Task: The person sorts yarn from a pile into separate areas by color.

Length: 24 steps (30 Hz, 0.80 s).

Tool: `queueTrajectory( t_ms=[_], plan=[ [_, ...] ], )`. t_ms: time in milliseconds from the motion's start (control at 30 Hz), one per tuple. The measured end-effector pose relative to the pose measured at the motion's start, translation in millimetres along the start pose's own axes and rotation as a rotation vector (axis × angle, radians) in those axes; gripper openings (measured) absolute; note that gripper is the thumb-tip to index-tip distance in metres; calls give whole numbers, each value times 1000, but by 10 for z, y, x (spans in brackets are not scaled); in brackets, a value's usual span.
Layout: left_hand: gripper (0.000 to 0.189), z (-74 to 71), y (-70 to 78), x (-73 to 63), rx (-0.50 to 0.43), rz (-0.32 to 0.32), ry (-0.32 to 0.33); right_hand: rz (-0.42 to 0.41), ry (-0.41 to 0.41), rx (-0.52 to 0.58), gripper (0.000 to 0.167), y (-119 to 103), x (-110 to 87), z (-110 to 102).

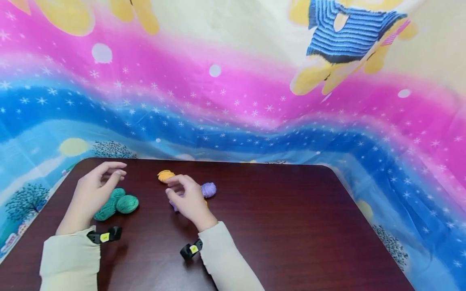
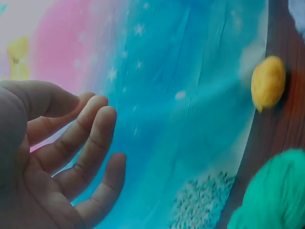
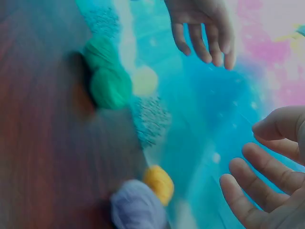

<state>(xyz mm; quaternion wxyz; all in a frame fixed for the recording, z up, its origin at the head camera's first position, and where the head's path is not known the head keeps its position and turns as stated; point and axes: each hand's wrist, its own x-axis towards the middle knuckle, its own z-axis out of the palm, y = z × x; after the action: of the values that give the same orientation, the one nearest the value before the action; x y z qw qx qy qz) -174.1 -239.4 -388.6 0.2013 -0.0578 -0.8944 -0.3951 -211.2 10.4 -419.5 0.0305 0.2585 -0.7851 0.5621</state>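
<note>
My left hand (image 1: 95, 188) hovers over a cluster of green yarn balls (image 1: 127, 204) at the table's left, holding nothing. In the left wrist view its loosely bent fingers (image 2: 97, 138) stand apart from the thumb. My right hand (image 1: 190, 200) is raised near the middle, also holding nothing, its fingers relaxed in the right wrist view. Behind its fingertips lies a yellow-orange yarn ball (image 1: 165, 176). A purple yarn ball (image 1: 209, 190) shows just right of the hand. More purple yarn (image 1: 173, 206) and a bit of yellow peek out, mostly hidden by the right hand.
The dark wooden table (image 1: 291, 226) has rounded back corners. A colourful printed cloth (image 1: 233, 101) hangs behind it and along both sides. Black straps with small cameras sit at both wrists, over pale sleeves (image 1: 70, 258).
</note>
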Motion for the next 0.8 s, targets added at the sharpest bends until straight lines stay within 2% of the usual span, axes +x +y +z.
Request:
queueTrajectory(
  t_ms=[133, 300, 367, 467, 567, 700, 800],
  plan=[
    [29, 149, 141, 30, -34, 46, 3, -22, 66, -11, 20, 37, -22, -218],
    [26, 411, 300, 59, -78, 105, -55, -16, 123, -21, 19, 110, -38, -477],
    [27, 488, 329, 55, -91, 108, -85, -6, 139, -29, 19, 136, -30, -569],
    [28, 579, 340, 49, -106, 87, -125, 26, 171, -38, 20, 183, -19, -704],
    [33, 660, 314, 50, -146, 38, -179, 82, 200, -62, 21, 251, -22, -821],
    [39, 764, 261, 56, -200, -31, -254, 159, 188, -97, 24, 349, -35, -921],
    [42, 849, 225, 57, -203, -49, -302, 213, 155, -121, 28, 445, -33, -946]
  ],
)
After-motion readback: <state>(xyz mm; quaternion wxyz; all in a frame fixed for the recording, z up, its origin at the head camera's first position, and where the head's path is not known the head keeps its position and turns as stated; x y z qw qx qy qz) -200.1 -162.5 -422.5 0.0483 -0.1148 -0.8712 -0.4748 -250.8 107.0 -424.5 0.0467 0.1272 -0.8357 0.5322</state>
